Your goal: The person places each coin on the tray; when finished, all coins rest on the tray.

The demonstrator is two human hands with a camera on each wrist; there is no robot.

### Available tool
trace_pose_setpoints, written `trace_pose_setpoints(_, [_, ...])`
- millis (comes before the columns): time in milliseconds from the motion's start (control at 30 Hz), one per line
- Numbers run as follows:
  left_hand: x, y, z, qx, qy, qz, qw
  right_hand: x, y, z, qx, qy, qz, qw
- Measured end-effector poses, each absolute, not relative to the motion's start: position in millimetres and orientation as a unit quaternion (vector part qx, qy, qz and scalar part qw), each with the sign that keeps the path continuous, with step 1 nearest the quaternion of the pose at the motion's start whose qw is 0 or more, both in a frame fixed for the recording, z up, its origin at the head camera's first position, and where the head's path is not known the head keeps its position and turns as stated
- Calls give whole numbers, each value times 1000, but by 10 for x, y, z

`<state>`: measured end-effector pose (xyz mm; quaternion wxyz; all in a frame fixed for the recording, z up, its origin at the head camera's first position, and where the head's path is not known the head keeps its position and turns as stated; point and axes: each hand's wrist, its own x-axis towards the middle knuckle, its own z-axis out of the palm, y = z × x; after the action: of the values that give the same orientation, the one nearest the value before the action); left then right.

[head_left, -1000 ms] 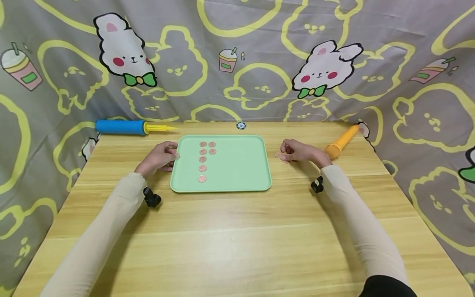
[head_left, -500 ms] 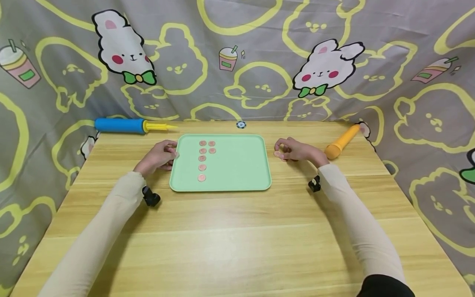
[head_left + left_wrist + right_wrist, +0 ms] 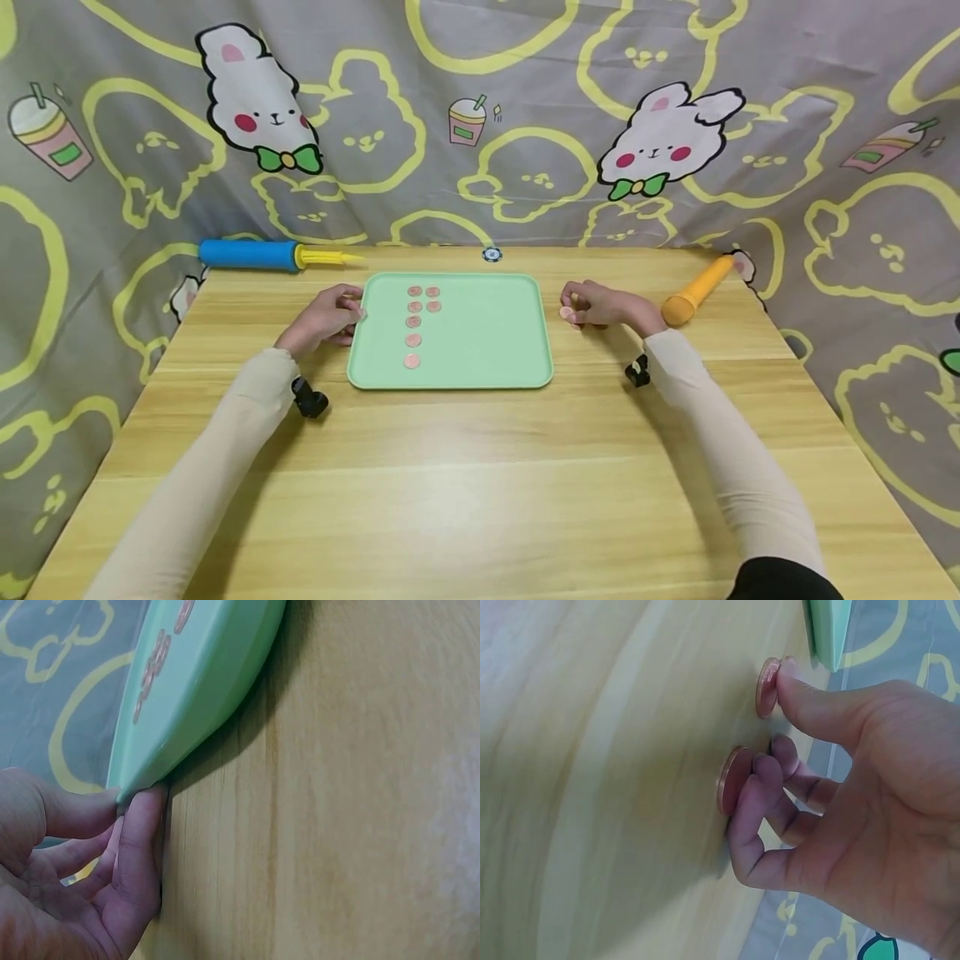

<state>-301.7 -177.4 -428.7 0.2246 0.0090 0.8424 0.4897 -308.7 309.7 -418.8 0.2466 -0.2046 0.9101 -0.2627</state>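
Observation:
A light green tray [image 3: 487,333] lies on the table, with several copper-coloured coins [image 3: 412,361] in two columns on its left half. My left hand [image 3: 324,318] grips the tray's left edge, thumb on top and fingers below, as the left wrist view shows. Right of the tray, my right hand [image 3: 598,303] is low over the wood. In the right wrist view a coin [image 3: 766,688] stands tilted at the thumb tip, held there on edge. A second coin [image 3: 733,780] leans against the curled lower fingers, close to the table surface.
A blue pump [image 3: 251,255] with a yellow nozzle lies at the back left. A small dark poker-style chip [image 3: 492,254] sits at the back edge, and an orange cone-shaped thing [image 3: 697,292] lies right of my right hand. A patterned curtain [image 3: 540,100] hangs behind the table.
My right fingers have moved slightly left over the coin, which has tilted up from nearly flat at the thumb. The left hand keeps its hold on the tray.

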Motion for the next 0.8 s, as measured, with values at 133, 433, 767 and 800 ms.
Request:
trace_pose_setpoints(133, [-3016,-1786,-4292,10,844,487,223,-3105,3089,-4187,-221,895,-287,261])
trace_pose_setpoints(433, [-3015,-1795,-4294,15,842,492,220,-3156,3056,-4227,-219,903,-279,244])
trace_pose_setpoints(767, [-3004,-1788,-4301,4,841,494,220,-3150,3063,-4257,-118,907,-312,259])
trace_pose_setpoints(800, [-3008,-1777,-4304,3,841,494,219,-3145,3065,-4254,-111,910,-308,253])
